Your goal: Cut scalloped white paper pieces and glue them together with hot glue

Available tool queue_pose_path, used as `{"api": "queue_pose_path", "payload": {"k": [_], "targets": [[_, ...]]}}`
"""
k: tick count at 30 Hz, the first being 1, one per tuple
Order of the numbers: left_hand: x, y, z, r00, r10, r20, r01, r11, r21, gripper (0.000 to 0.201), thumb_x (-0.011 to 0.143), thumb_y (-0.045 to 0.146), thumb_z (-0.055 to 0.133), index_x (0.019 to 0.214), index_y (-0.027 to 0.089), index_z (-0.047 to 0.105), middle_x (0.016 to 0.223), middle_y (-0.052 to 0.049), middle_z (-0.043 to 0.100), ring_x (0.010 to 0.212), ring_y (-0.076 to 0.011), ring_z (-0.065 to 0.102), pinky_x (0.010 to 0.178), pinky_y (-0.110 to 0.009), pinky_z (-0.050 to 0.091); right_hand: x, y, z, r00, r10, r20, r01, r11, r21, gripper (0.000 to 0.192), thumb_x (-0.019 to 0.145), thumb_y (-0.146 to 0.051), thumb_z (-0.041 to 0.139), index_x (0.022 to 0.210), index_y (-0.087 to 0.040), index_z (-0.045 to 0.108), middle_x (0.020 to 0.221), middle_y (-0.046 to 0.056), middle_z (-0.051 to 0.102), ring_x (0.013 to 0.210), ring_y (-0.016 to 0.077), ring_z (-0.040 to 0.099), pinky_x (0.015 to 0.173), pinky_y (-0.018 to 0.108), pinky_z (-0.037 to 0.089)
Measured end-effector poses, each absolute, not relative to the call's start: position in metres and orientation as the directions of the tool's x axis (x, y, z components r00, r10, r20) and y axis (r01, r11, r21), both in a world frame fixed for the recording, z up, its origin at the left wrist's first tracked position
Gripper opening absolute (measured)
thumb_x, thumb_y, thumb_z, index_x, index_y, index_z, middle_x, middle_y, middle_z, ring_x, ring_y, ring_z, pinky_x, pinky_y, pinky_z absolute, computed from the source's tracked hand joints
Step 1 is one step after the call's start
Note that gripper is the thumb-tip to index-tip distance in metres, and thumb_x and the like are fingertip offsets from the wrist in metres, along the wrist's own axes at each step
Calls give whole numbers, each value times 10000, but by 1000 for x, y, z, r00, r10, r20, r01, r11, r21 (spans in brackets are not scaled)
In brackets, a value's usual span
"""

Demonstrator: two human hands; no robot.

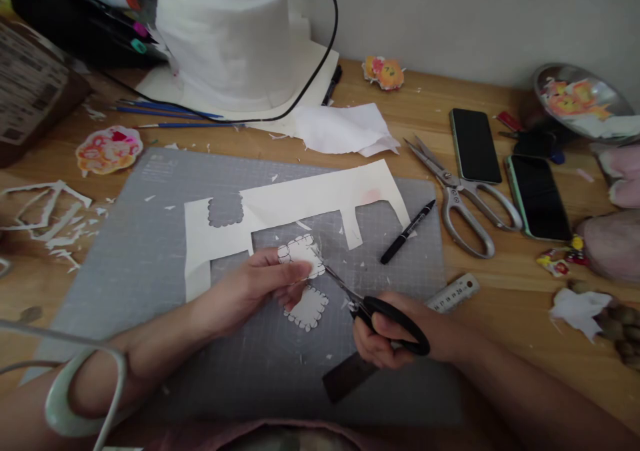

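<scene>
Mid-trim at frame centre: the left hand pinches a scalloped card, the right hand grips black scissors, which likely must next follow the drawn scallops

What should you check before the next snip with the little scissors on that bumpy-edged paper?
1. Left hand grips the scalloped piece: ok.
2. Right hand has fingers in the black scissors handles: ok.
3. Blade tips reach the piece's edge: ok.
4. Left fingertips clear of the blades: cannot tell, they sit close.
5. Finished scalloped cutout lies away from the blades: ok.
6. Cutting mat lies under the work: ok.
</scene>
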State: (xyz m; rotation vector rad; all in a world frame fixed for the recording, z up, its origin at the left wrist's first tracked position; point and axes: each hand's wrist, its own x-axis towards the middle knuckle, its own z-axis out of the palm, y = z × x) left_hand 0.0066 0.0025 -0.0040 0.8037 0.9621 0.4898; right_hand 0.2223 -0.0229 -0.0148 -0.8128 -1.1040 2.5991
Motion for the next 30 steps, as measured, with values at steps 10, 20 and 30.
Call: {"api": "queue_pose_path", "payload": {"k": [10,20,30], "targets": [[9,2,-5,468,698,-542,-71,642,764,338,773,351,506,482,181,479,453,35,432,481,-112,437,507,-239,370,222,-24,-16,-840,397,-369,9,-669,-743,511,779,-640,429,547,-188,372,419,-60,379,437,79,350,452,237,269],[9,1,-8,473,683,-557,114,579,807,296,716,407,587,541,171,560,486,37,537,466,-90,468,482,-208,342,222,-28,-21,-836,454,-308,-109,-687,-718,460,835,-583,396,613,-181,388,405,-74,355,435,82,347,477,245,278],[10,0,-3,454,665,-593,215,564,797,306,725,435,570,559,178,562,478,48,516,490,-92,465,503,-199,339,222,-28,-21,-838,433,-331,-80,-698,-711,474,823,-605,395,627,-174,397,422,-72,366,433,77,338,486,249,271]]}}
